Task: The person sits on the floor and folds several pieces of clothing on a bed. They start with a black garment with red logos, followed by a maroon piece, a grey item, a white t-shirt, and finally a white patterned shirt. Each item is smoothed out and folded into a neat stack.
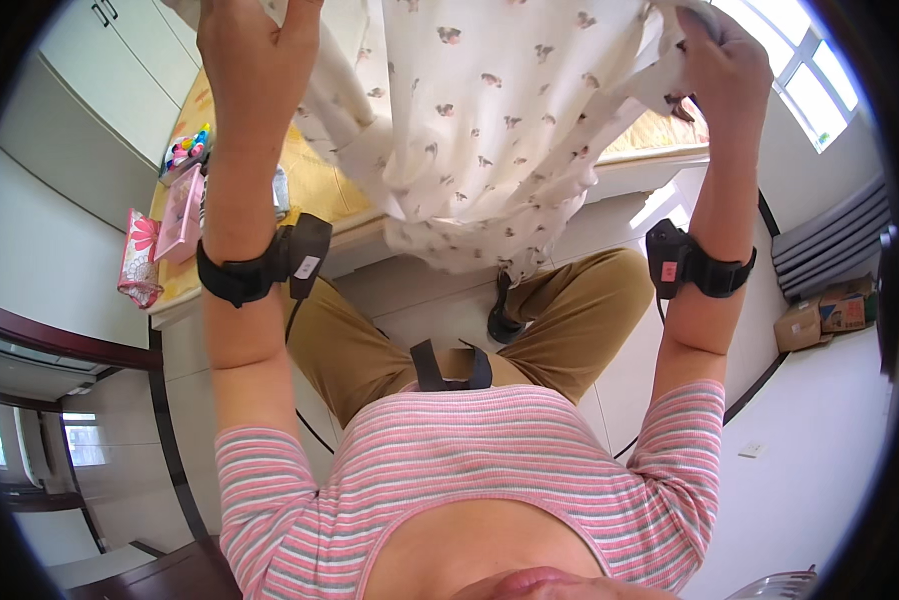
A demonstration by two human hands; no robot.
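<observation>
A white cotton-like cloth with a small dark and pink print (487,112) hangs in loose folds in front of me, its upper edge past the top of the picture. My right hand (725,64) pinches its right side between thumb and fingers. My left hand (258,34) is raised at the cloth's left side, which hangs from there; the fingertips are cut off by the picture's top edge. The lower hem (479,244) droops in a curve above the floor, before my knees. Whether the cloth is a garment or a cover cannot be told.
A bed with a yellow patterned mat (329,180) stands behind the cloth. On its left end are a pink plastic basket (181,214), a floral pouch (140,259) and small colourful items (187,150). Cardboard boxes (824,315) sit at the right, below a grey curtain (832,232).
</observation>
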